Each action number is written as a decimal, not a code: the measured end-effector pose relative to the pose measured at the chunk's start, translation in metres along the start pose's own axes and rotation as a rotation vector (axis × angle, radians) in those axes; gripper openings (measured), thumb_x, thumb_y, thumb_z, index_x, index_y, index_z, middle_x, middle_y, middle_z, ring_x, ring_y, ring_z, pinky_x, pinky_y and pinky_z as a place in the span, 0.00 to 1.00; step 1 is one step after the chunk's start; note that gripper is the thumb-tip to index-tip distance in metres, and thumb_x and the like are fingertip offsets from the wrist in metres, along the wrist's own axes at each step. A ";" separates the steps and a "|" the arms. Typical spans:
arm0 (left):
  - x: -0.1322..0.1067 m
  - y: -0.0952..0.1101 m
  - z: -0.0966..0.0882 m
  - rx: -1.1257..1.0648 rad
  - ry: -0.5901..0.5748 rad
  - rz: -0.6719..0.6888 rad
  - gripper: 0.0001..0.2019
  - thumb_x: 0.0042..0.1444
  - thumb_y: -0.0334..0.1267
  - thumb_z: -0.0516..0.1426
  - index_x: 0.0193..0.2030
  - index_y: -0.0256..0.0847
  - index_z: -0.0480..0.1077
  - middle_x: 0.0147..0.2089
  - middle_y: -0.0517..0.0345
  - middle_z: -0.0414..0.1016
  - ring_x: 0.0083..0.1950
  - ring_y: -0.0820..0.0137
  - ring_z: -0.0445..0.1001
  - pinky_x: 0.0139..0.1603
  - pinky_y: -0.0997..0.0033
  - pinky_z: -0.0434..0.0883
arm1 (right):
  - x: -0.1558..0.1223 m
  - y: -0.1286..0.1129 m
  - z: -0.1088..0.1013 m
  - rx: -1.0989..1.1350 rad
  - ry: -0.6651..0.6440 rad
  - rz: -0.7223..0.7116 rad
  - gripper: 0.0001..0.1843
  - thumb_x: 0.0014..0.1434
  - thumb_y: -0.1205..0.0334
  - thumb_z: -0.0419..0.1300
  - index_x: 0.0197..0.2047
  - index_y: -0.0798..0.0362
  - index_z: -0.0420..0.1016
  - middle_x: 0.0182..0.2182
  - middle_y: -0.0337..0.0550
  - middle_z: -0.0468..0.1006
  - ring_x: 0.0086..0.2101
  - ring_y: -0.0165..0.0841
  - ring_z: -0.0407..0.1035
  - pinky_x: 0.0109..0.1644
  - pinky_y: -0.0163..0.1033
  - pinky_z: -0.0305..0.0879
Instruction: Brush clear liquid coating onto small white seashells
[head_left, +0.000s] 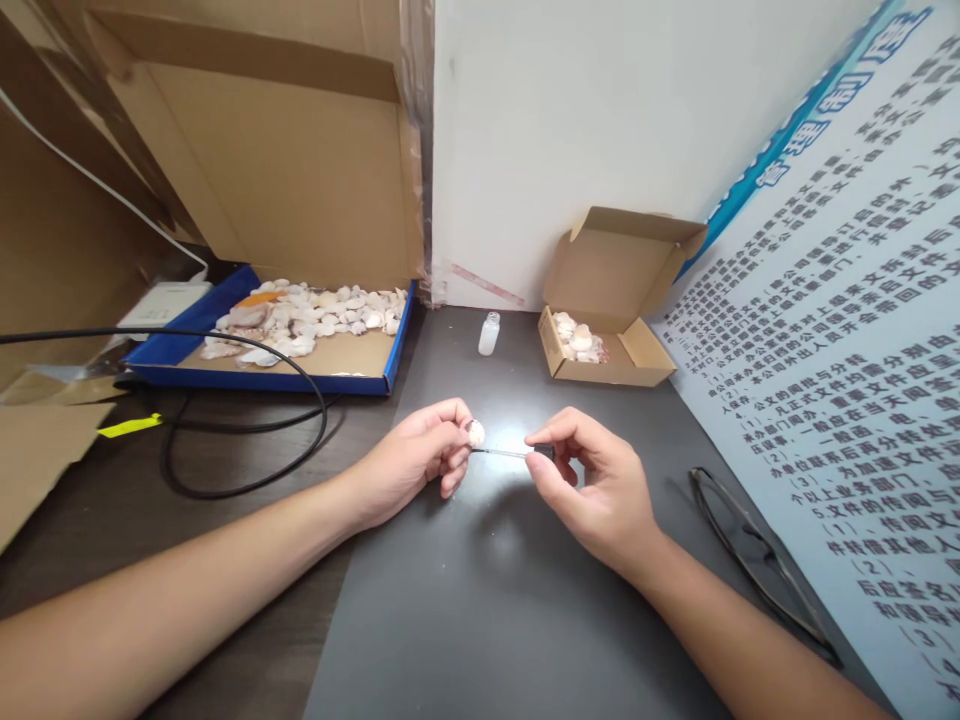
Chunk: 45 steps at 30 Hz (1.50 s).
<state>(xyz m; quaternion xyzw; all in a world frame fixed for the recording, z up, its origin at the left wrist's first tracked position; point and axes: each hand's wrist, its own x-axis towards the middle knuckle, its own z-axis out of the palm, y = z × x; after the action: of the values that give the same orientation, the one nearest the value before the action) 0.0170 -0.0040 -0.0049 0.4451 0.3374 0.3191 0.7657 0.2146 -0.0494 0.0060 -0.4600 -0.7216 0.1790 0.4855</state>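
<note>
Bright, soft light seems to fall from above. A white glare lies on the grey desktop (420, 620), between the left hand (427, 447) and right hand (600, 490), with a blurry shadow on the side nearer the viewer. Beyond the left edge, the cardboard (60, 230) is dimmer. Wide-angle stretch enlarges the poster (847, 330) along the right edge; its smaller print looks slightly soft.
</note>
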 end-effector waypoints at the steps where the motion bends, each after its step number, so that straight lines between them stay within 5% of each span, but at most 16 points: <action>1: 0.000 0.000 0.000 -0.002 0.002 0.000 0.05 0.56 0.34 0.55 0.32 0.39 0.60 0.21 0.68 0.58 0.19 0.80 0.60 0.22 0.80 0.61 | 0.000 0.000 0.000 0.001 0.002 0.000 0.01 0.57 0.67 0.62 0.34 0.53 0.73 0.22 0.32 0.66 0.20 0.24 0.60 0.25 0.32 0.60; 12: 0.000 0.001 0.001 -0.019 0.002 0.001 0.06 0.56 0.34 0.55 0.32 0.39 0.60 0.21 0.68 0.58 0.19 0.80 0.60 0.22 0.80 0.61 | 0.001 -0.002 -0.001 0.021 -0.010 0.128 0.03 0.57 0.62 0.63 0.34 0.52 0.74 0.18 0.31 0.66 0.18 0.24 0.59 0.22 0.30 0.59; 45: 0.000 0.000 0.001 -0.027 -0.004 0.005 0.06 0.56 0.34 0.55 0.32 0.39 0.60 0.21 0.68 0.59 0.19 0.81 0.60 0.22 0.80 0.62 | 0.001 -0.001 0.001 -0.010 -0.049 0.134 0.04 0.54 0.66 0.61 0.31 0.51 0.68 0.18 0.30 0.63 0.18 0.24 0.58 0.22 0.30 0.58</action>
<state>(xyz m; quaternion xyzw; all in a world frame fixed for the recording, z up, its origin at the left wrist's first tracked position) 0.0175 -0.0041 -0.0047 0.4360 0.3304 0.3247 0.7716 0.2134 -0.0494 0.0072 -0.5052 -0.7019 0.2184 0.4522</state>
